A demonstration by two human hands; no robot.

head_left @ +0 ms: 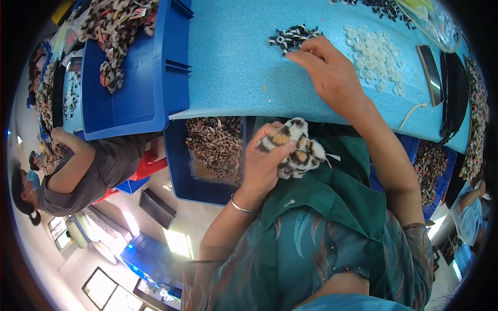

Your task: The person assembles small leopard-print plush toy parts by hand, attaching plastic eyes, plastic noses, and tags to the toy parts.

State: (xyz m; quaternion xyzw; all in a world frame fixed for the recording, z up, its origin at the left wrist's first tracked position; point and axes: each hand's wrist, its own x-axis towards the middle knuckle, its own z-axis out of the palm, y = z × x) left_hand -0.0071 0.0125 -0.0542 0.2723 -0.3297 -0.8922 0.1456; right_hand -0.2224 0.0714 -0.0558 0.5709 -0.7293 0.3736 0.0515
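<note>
My left hand (261, 163) is wrapped round a small spotted plush toy piece (302, 161) in white, black and orange, the thumb pressed across it. The piece is just below the table's near edge, over my green apron (316, 194), and a white tag sticks out at its right. Over the blue tabletop (228, 67), my right hand (334, 78) has thumb and forefinger brought together at the near side of a pile of small black and white plastic parts (295, 37). Whatever lies between those fingertips is too small to make out.
Translucent white plastic rings (373, 57) are spread right of my right hand, near a phone (430, 75) and black pouch (455, 96). A blue crate (124, 101) with plush pieces stands at left; another blue bin (179, 171) sits below. A co-worker (98, 166) sits at left.
</note>
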